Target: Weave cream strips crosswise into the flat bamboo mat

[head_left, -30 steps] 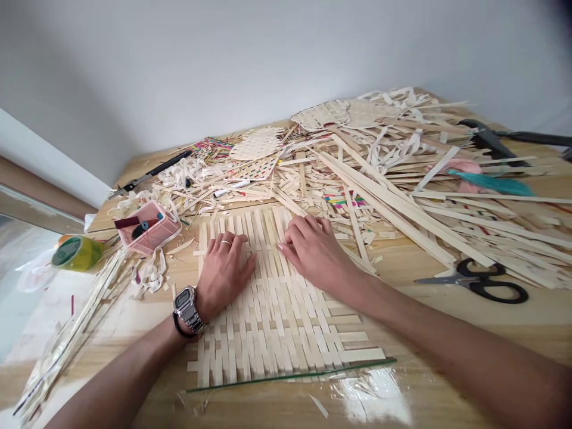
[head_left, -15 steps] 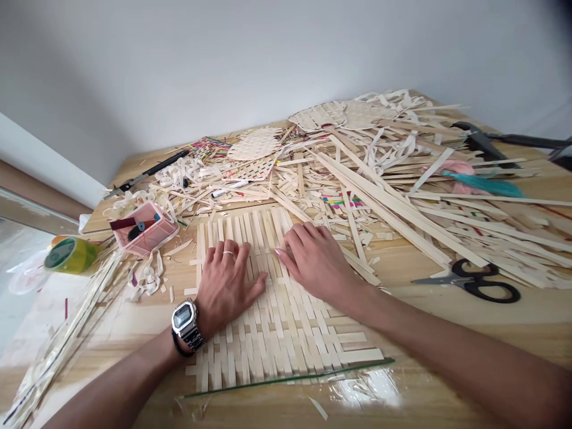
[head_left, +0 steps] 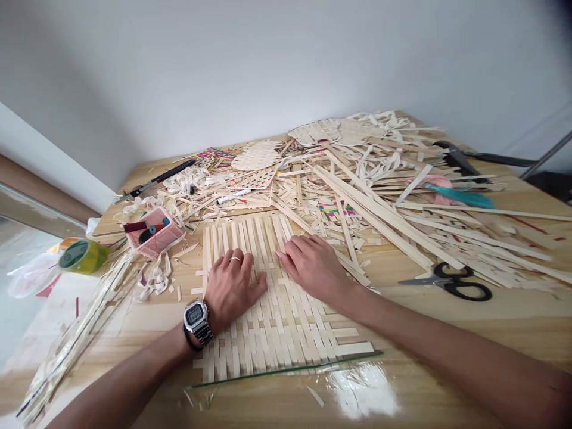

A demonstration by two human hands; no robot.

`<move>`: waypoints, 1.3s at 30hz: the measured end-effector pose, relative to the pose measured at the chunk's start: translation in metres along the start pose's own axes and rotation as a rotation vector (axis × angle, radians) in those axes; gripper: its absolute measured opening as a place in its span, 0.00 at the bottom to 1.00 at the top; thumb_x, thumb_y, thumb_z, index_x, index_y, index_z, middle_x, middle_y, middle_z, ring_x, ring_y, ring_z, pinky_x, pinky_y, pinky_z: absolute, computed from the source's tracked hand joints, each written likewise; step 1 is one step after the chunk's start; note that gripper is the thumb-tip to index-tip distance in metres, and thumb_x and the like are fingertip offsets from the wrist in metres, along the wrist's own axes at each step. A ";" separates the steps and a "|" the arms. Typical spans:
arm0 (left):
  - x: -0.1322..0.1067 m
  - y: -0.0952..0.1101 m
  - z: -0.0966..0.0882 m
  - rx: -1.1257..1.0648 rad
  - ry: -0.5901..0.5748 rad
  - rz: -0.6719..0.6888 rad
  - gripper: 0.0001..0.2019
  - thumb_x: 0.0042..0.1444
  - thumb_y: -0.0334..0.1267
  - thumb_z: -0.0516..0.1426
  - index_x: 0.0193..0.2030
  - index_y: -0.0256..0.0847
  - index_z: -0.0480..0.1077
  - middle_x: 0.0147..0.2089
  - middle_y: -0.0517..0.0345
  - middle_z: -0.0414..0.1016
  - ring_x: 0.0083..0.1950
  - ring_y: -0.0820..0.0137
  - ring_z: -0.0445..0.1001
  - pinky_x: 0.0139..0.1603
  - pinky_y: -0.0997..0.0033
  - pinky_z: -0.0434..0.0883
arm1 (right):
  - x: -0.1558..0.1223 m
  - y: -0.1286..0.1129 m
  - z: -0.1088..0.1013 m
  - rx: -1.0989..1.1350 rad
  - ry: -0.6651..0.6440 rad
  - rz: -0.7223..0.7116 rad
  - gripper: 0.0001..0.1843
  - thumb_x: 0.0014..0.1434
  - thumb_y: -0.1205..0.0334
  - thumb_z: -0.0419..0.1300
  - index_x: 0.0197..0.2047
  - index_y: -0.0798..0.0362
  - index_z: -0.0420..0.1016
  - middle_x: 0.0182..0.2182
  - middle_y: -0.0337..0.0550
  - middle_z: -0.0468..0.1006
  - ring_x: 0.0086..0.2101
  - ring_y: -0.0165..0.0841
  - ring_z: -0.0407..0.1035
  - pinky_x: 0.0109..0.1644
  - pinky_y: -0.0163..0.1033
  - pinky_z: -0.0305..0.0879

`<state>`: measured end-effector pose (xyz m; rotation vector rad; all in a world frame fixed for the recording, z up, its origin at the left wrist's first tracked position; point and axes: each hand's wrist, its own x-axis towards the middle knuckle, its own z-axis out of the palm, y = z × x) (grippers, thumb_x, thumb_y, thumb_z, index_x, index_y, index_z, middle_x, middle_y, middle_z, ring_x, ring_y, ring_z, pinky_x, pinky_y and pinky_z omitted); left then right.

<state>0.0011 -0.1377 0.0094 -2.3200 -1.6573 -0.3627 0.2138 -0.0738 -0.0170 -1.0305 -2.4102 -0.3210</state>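
Note:
A half-woven mat (head_left: 272,339) of pale flat bamboo strips lies on the table before me, its far ends loose and unwoven. My left hand (head_left: 232,283) rests palm down on its left part, thumb spread away from the fingers, a ring and a wristwatch (head_left: 196,316) on that arm. Across the right part of the weave, my right hand (head_left: 313,265) has its fingers curled and together, thumb at a bamboo strip (head_left: 279,232); the fingertips are partly hidden. A thin green strip (head_left: 290,369) runs along the mat's near edge, with shiny clear tape beside it.
Black-handled scissors (head_left: 451,281) lie to the right. A pink basket (head_left: 161,238) with small items and a roll of yellow-green tape (head_left: 83,256) stand at left. Loose strips (head_left: 370,208) and finished woven pieces (head_left: 257,156) pile up behind, against the wall.
The view has shifted slightly, so the whole scene sits a little differently. Both hands remain over nearly the same places on the mat; my left thumb has drawn slightly closer to the fingers.

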 end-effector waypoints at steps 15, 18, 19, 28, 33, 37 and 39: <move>-0.001 -0.002 0.004 0.041 -0.060 -0.004 0.08 0.71 0.36 0.56 0.38 0.41 0.73 0.35 0.51 0.78 0.39 0.61 0.77 0.35 0.64 0.65 | -0.003 0.000 0.012 0.005 -0.092 0.001 0.11 0.72 0.55 0.63 0.43 0.55 0.77 0.38 0.40 0.80 0.39 0.34 0.75 0.49 0.46 0.74; -0.001 -0.001 0.002 0.038 -0.117 -0.024 0.09 0.72 0.36 0.54 0.41 0.40 0.74 0.37 0.49 0.79 0.41 0.59 0.78 0.35 0.64 0.65 | -0.003 0.000 0.016 0.008 -0.114 -0.004 0.13 0.71 0.52 0.65 0.46 0.54 0.78 0.42 0.42 0.81 0.41 0.35 0.77 0.50 0.48 0.77; -0.001 -0.001 0.002 0.035 -0.138 -0.032 0.09 0.72 0.36 0.54 0.42 0.39 0.74 0.38 0.48 0.79 0.42 0.59 0.79 0.35 0.63 0.66 | -0.003 0.000 0.017 0.010 -0.119 -0.005 0.14 0.71 0.51 0.65 0.47 0.54 0.79 0.43 0.43 0.82 0.42 0.35 0.77 0.50 0.48 0.77; -0.008 -0.005 -0.029 -0.029 -0.135 -0.017 0.06 0.70 0.32 0.55 0.49 0.39 0.73 0.45 0.48 0.80 0.43 0.59 0.80 0.43 0.62 0.75 | 0.008 -0.001 -0.005 0.079 -0.038 0.040 0.14 0.71 0.51 0.65 0.51 0.54 0.78 0.44 0.43 0.82 0.40 0.34 0.77 0.46 0.46 0.78; -0.087 0.001 -0.108 -0.561 0.009 0.044 0.10 0.73 0.39 0.53 0.56 0.44 0.72 0.50 0.47 0.79 0.47 0.60 0.79 0.51 0.57 0.78 | -0.026 -0.007 -0.073 0.188 0.116 0.076 0.15 0.76 0.63 0.54 0.34 0.51 0.71 0.30 0.39 0.75 0.32 0.31 0.70 0.42 0.41 0.70; -0.187 0.025 -0.133 -0.964 -0.507 -0.092 0.11 0.67 0.52 0.60 0.44 0.52 0.81 0.40 0.52 0.79 0.42 0.59 0.78 0.46 0.58 0.79 | -0.099 -0.032 -0.130 0.278 0.198 0.061 0.19 0.74 0.68 0.52 0.29 0.46 0.64 0.24 0.36 0.68 0.26 0.32 0.64 0.32 0.40 0.63; -0.223 0.034 -0.122 -0.965 -0.633 -0.232 0.13 0.63 0.58 0.61 0.44 0.59 0.82 0.37 0.56 0.78 0.41 0.56 0.78 0.42 0.56 0.80 | -0.150 -0.052 -0.139 0.291 0.240 0.068 0.18 0.71 0.72 0.54 0.29 0.45 0.64 0.22 0.37 0.67 0.24 0.33 0.65 0.30 0.41 0.63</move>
